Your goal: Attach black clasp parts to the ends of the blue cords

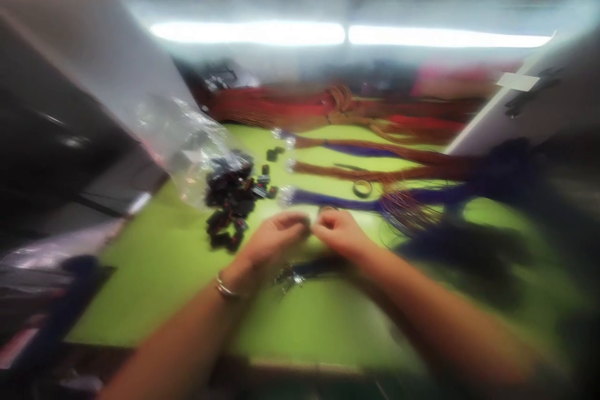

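Note:
My left hand (276,234), with a bracelet (227,287) at its wrist, is closed in a pinch. A small dark thing shows at its fingertips, too blurred to name. Almost touching it, my right hand (341,232) is closed too, thumb against fingers, and what it grips is hidden. Below both hands lies a dark wire bundle (321,267) with shiny metal ends (293,278). Left of my left hand is a loose pile of small black connectors (232,194). Just beyond the hands runs a blue wire bundle (332,200) with pale ends.
The green tabletop (154,281) carries brown wire bundles (347,170), a roll of tape (362,188) and a clear plastic bag (187,144). Red and brown wires (281,106) lie along the back. Dark blue wires (506,175) heap up at right. Lamp tubes (253,32) glow above.

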### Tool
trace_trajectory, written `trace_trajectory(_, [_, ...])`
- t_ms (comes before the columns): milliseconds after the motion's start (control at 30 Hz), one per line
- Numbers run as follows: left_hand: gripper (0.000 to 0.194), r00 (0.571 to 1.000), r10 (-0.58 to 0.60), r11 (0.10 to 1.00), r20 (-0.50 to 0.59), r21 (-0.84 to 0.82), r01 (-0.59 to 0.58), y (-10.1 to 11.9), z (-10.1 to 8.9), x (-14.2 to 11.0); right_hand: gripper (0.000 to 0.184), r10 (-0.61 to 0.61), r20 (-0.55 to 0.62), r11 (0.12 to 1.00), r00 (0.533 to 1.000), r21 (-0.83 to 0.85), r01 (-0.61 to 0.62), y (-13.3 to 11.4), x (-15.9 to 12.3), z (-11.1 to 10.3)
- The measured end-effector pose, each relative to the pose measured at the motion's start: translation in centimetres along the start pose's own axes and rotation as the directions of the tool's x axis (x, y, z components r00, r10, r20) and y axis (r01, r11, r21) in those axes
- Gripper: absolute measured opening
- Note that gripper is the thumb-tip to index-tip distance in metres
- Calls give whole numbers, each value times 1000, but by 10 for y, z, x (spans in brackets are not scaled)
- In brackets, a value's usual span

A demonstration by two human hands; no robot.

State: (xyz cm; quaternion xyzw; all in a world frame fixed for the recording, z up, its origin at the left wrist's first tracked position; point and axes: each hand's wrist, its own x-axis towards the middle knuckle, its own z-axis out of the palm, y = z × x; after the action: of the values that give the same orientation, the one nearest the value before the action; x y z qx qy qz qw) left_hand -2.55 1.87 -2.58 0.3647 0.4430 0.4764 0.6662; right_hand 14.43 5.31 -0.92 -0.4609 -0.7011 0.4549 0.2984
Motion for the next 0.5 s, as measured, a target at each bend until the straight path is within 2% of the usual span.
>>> trace_trajectory(67, [29,1000,-20,1000,12,-24,20,2,-1,0,15,100,63,988,993,110,-106,-2,0,-4])
trace_trajectory(133, [30,1000,-14,999,-1,-32,14,3,-2,0,13,121,79,981,990,144,-132,-3,0,-6])
trace_trajectory(300, [31,1000,-21,1000,-7,-16,21,0,-2,1,12,-114,-69,993,991,-34,112,6,0,1])
trace_trajectory(500, [31,999,34,999,-14,2,-34,-9,1,3,12,-153,-123,977,981,-166,131,16,-1,8])
